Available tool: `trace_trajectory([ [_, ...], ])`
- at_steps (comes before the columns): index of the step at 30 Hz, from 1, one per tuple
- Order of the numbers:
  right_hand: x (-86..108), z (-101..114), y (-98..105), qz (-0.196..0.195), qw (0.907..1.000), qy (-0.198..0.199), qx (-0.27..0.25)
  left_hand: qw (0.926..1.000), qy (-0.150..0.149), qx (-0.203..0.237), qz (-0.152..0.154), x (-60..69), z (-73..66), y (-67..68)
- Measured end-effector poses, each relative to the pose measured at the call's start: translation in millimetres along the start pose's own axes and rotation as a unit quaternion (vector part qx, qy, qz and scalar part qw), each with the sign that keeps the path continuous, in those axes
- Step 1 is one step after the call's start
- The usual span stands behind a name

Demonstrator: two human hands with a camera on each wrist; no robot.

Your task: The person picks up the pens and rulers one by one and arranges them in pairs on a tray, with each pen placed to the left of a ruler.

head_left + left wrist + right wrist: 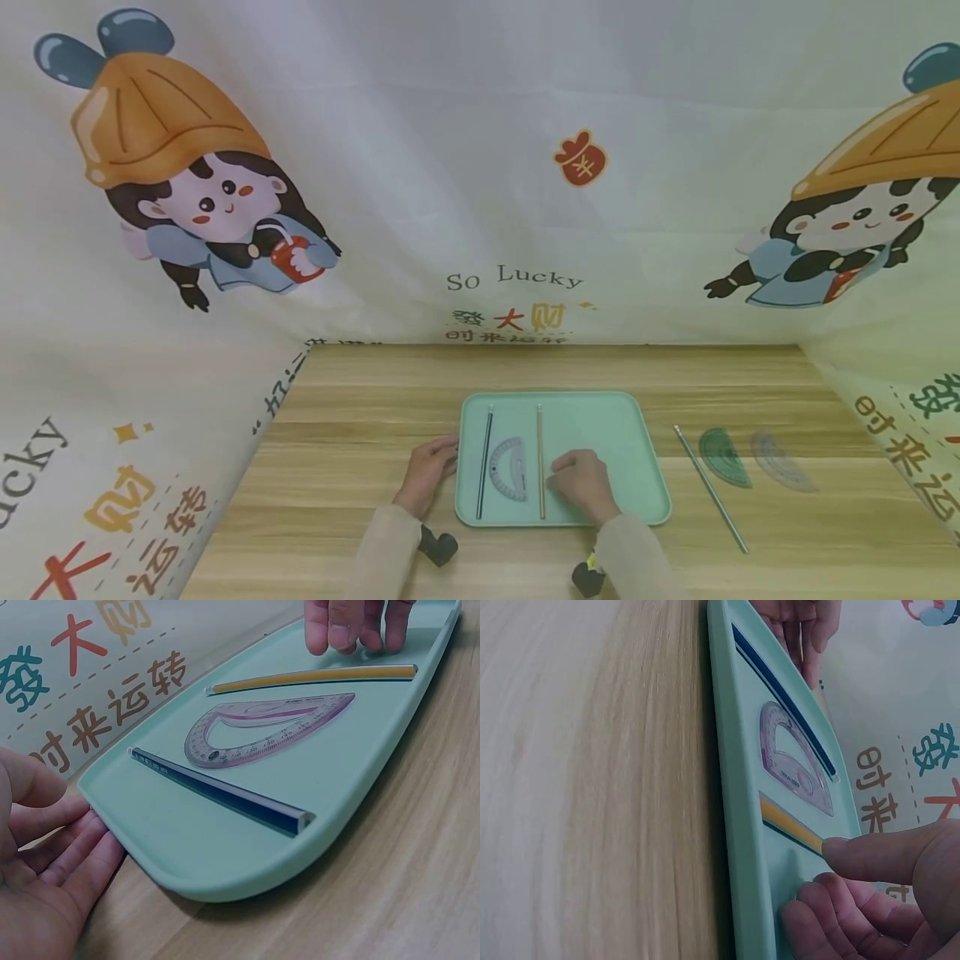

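Note:
A mint-green tray (600,417) lies on the table. In it, from left to right, are a dark blue pencil (485,462), a clear protractor with a pinkish tint (510,469) and a yellow pencil (541,462). My left hand (429,473) touches the tray's left edge with its fingertips; in the left wrist view the thumb (34,780) is off the tray. Over the tray, my right hand (585,483) is just right of the yellow pencil, fingers loosely bent. Its thumb tip (836,851) is at that pencil, which lies flat; whether they touch I cannot tell.
To the tray's right on the wooden table (360,383) lie a silvery-grey pencil (711,488), a green protractor (724,457) and a clear protractor (782,461). A white printed cloth (420,167) hangs at the back and both sides.

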State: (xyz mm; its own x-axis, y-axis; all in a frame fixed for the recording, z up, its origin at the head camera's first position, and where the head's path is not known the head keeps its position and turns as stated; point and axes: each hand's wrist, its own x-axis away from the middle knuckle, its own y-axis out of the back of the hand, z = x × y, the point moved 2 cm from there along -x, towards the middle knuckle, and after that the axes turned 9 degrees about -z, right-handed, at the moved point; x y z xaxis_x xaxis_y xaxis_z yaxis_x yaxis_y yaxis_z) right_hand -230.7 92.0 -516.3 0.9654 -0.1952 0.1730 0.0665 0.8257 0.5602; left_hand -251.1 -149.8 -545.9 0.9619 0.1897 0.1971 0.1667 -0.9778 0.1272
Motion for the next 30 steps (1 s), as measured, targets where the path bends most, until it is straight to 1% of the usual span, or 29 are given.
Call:
trace_trajectory([
  [5,-1.7,-3.0,4.8,-0.005,0.9997,0.015,0.016,1.0000,-0.001,-0.002,0.000,0.3,0.4,0.5],
  [8,-3.6,-6.2,7.8,-0.007,0.9997,0.015,0.018,1.0000,-0.001,-0.002,0.002,0.7,0.5,0.8],
  [13,-5.5,-11.0,14.3,-0.007,0.9999,0.009,0.011,1.0000,0.001,0.000,0.001,0.3,1.4,0.7],
  [19,-3.7,-16.3,26.5,-0.001,0.9999,0.003,0.015,1.0000,0.002,-0.002,0.003,-0.2,2.2,0.6],
  [25,0.9,-21.6,38.8,-0.003,0.9998,0.014,0.010,1.0000,0.002,0.003,0.006,0.7,0.5,1.1],
  [30,3.0,-29.4,47.7,-0.001,0.9999,0.010,-0.002,1.0000,0.001,0.004,0.008,1.2,0.1,1.2],
])
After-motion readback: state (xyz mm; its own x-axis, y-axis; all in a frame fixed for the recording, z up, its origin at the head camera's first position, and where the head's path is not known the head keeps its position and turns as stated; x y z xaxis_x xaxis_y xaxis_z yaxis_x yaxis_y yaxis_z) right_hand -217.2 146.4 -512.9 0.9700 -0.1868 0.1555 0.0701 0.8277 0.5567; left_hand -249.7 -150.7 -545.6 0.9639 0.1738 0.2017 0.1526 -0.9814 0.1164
